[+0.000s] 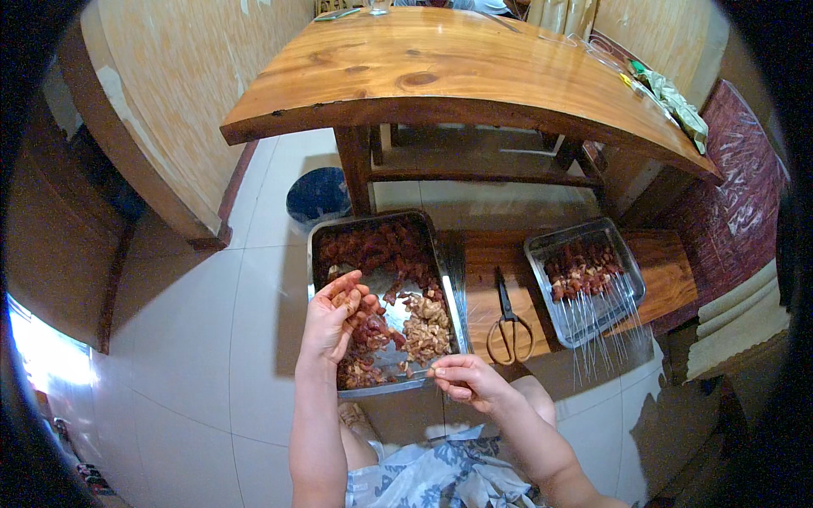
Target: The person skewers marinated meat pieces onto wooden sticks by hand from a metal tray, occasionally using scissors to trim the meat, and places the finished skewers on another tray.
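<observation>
My left hand is over the large metal tray, its thumb and fingers pinched together on what looks like a small piece of meat. Dark red meat chunks fill the tray's far part, and a heap of paler pieces lies at its right side. My right hand is at the tray's near right corner, fingers closed on the end of a thin metal skewer that points left over the tray. A smaller metal tray on the right holds skewered meat, the bare skewer ends sticking out towards me.
Scissors and a bundle of thin skewers lie on a low wooden bench between the trays. A wooden table stands beyond, with a crumpled packet at its right edge. A dark round bin is on the floor behind the large tray.
</observation>
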A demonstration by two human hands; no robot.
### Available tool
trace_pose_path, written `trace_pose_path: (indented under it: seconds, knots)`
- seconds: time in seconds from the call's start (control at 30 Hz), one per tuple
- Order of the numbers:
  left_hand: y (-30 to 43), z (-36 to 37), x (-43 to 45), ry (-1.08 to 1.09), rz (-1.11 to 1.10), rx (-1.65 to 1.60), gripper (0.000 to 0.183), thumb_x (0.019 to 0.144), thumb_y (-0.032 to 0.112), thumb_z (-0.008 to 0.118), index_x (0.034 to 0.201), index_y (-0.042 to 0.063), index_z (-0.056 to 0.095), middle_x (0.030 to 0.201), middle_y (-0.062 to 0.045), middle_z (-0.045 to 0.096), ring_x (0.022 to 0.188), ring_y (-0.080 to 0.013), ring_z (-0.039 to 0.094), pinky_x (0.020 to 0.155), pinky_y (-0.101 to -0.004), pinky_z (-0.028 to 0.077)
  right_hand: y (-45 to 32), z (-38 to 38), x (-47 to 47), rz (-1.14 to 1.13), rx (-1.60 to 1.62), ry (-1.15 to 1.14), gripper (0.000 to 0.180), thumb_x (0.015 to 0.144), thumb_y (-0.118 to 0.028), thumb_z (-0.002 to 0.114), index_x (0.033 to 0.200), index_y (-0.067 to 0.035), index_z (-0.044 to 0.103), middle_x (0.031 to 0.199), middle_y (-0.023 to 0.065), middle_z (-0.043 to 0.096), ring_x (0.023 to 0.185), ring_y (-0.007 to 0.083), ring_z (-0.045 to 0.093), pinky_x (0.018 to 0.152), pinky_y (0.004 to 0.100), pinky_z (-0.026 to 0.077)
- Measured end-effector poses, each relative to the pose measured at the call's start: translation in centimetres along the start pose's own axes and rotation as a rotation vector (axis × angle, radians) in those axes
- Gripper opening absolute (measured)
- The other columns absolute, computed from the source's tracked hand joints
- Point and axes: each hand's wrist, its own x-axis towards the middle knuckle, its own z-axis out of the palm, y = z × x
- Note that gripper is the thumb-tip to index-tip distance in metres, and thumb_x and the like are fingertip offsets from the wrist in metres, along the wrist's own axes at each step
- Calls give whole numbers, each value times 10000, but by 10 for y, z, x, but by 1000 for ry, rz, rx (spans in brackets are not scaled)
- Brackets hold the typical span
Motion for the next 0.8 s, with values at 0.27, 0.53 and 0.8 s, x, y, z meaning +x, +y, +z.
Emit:
trace_pose_path:
  seconds: [0.27,0.53,0.8]
  knots:
    - [-6,6,0,55,-11,36,336,852,21,627,1175,1,535,937,-89,639,817,-197,654,749,-333,573,15,28,6,-931,-1135,486,118,814,-42,618,904,30,642,806,164,648,694,264,645,608,312,493]
    - [-14,13,6,171,136,-54,342,873,30,604,1195,5,493,1035,-132,617,934,-229,632,834,-371,550,12,21,7,-594,-833,436,181,861,-126,618,961,19,658,824,120,685,681,146,652,596,267,507]
    - [-14,7,7,112,132,-71,270,857,68,638,1106,-13,573,957,-111,654,912,-233,643,823,-355,546,13,12,7,-509,-686,402,180,869,-130,620,975,10,661,748,47,652,615,82,578,538,221,451]
